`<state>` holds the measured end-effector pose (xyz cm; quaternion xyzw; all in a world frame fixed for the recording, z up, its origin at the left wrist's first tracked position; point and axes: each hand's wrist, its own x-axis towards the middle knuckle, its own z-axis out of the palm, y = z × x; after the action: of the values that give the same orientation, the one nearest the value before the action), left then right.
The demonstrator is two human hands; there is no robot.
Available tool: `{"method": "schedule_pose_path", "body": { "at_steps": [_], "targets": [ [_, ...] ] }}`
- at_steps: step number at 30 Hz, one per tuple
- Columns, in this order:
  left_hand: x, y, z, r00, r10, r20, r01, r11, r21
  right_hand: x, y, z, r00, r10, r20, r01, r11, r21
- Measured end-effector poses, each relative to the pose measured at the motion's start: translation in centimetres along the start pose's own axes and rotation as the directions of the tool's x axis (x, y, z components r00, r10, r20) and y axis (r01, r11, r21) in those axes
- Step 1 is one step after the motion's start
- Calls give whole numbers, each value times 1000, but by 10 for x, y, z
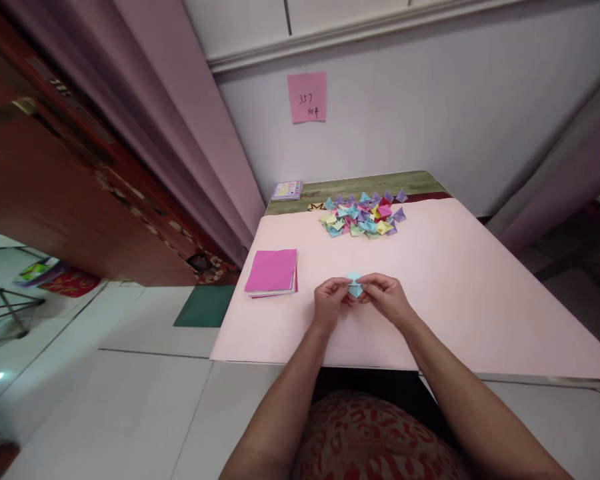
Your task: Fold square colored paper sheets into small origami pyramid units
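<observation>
Near the front of the pink-covered table, a small folded piece of light-blue origami paper (355, 289) is held between both hands. My left hand (331, 297) pinches its left side with thumb and fingers. On the right side, my right hand (384, 293) grips it in the same way. Parts of the paper are hidden behind the fingertips. Left of my hands lies a stack of square paper (273, 271) with a magenta sheet on top. Farther back sits a pile of folded paper pieces (363, 217) in purple, blue, yellow, green and pink.
The pink table cover (445, 287) reaches the table's front edge. Printed cards (287, 190) lie at the back left corner. A pink note (307, 97) with handwriting hangs on the wall. A curtain (200, 133) and a reddish-brown door (80, 187) stand at the left.
</observation>
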<state>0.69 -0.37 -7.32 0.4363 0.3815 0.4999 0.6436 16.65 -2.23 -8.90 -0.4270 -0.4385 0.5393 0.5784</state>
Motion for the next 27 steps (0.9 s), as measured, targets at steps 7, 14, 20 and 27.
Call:
{"method": "schedule_pose_path", "body": {
  "at_steps": [7, 14, 20, 27],
  "targets": [
    [-1, 1, -2, 1000, 9, 30, -9, 1000, -9, -3, -3, 2, 1000, -16, -4, 16, 999, -44],
    [0, -5, 0, 999, 28, 23, -28, 1000, 9, -2, -1, 8, 997, -73, -32, 69, 991, -118],
    [-1, -9, 0, 997, 73, -20, -71, 993, 96, -2, 2, 10, 994, -76, -83, 62, 985, -162],
    [1, -16, -3, 986, 143, -87, -122, 970, 211, -3, 7, 11, 973, -123, -194, 57, 947, -316]
  ]
}}
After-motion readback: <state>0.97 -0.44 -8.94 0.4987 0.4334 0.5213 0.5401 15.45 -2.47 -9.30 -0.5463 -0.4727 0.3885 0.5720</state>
